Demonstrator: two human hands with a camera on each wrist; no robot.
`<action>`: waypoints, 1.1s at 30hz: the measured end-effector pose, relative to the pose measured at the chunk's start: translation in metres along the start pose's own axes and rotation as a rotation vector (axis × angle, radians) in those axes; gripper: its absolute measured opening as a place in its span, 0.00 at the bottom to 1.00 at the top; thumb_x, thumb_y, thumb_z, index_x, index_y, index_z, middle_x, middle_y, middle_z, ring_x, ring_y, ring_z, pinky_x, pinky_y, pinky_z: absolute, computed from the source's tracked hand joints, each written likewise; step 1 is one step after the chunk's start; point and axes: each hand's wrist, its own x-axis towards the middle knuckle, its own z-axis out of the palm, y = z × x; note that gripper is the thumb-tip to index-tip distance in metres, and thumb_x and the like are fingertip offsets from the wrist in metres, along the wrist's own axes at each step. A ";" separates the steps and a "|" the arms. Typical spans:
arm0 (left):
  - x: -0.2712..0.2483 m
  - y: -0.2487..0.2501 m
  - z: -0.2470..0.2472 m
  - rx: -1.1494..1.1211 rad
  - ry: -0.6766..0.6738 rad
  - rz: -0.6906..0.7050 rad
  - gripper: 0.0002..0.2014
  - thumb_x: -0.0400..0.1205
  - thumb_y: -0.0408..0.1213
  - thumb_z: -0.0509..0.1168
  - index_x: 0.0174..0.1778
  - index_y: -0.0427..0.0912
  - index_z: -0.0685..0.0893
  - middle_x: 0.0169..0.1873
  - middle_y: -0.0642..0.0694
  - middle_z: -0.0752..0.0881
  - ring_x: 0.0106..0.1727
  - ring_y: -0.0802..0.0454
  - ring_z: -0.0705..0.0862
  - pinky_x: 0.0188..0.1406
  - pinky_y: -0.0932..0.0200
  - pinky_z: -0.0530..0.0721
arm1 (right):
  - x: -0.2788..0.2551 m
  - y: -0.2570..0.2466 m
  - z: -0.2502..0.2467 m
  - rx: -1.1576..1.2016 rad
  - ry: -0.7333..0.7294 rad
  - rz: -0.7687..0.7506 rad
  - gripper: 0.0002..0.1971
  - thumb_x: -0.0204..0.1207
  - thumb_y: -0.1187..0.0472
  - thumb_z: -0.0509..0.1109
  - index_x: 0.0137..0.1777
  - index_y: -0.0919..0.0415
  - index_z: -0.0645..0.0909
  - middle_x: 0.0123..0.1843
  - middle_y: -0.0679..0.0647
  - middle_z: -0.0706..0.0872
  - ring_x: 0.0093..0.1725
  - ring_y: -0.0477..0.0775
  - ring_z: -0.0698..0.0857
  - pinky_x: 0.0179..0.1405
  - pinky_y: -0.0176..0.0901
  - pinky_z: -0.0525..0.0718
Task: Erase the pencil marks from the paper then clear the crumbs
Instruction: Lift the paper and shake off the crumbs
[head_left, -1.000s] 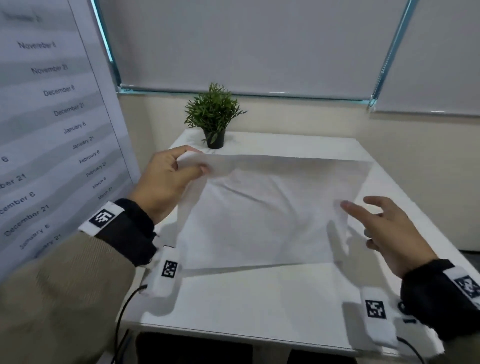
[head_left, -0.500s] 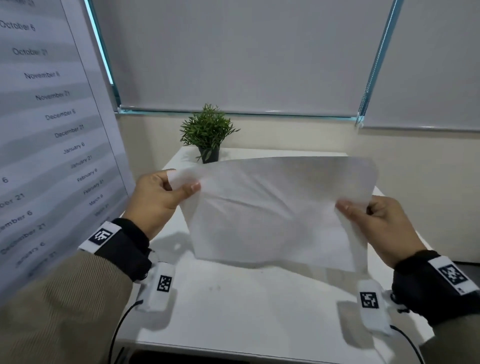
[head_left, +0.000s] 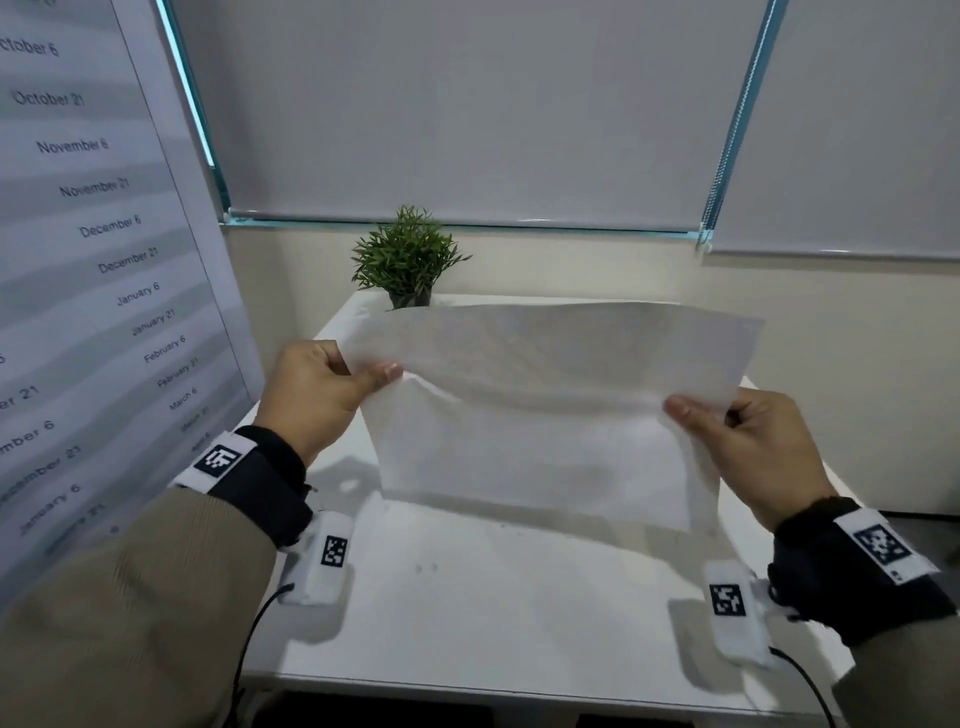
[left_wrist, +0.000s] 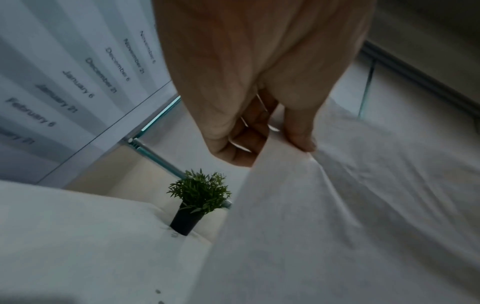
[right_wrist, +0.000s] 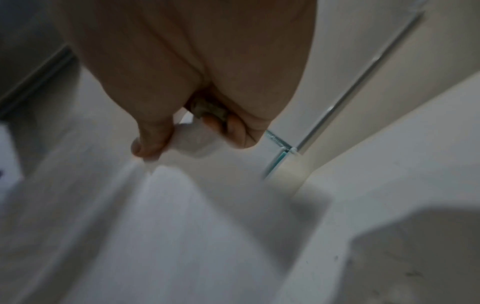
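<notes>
The large, creased white sheet of paper (head_left: 540, 415) hangs upright above the white counter (head_left: 493, 613), pinched at its upper edge by left hand (head_left: 317, 395) and right hand (head_left: 753, 447); no pencil marks show; a few dark crumbs (head_left: 426, 567) remain below, so erasing looks done and clearing is under way.

The wall chart (head_left: 93, 249) lists dates: October 21, November 6, December 6, January 6, February 6.
</notes>
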 end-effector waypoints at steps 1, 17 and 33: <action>-0.001 0.003 0.001 0.009 -0.002 0.008 0.26 0.65 0.50 0.84 0.44 0.28 0.91 0.45 0.30 0.92 0.43 0.40 0.89 0.55 0.31 0.86 | -0.002 -0.001 -0.001 -0.008 0.007 -0.008 0.06 0.80 0.63 0.78 0.42 0.53 0.93 0.34 0.41 0.93 0.32 0.37 0.86 0.33 0.29 0.82; -0.113 0.087 0.165 0.425 -0.436 0.450 0.28 0.78 0.45 0.60 0.76 0.48 0.80 0.73 0.44 0.76 0.74 0.44 0.75 0.76 0.47 0.72 | -0.080 0.033 -0.083 0.105 0.623 0.437 0.13 0.81 0.56 0.70 0.38 0.61 0.75 0.33 0.60 0.73 0.33 0.57 0.74 0.41 0.55 0.75; -0.198 0.053 0.321 0.935 -1.315 0.379 0.23 0.85 0.31 0.59 0.76 0.51 0.70 0.81 0.41 0.64 0.87 0.33 0.51 0.81 0.32 0.58 | -0.139 0.033 -0.142 -0.500 0.634 0.302 0.17 0.73 0.76 0.66 0.59 0.60 0.74 0.59 0.57 0.74 0.52 0.58 0.74 0.48 0.42 0.66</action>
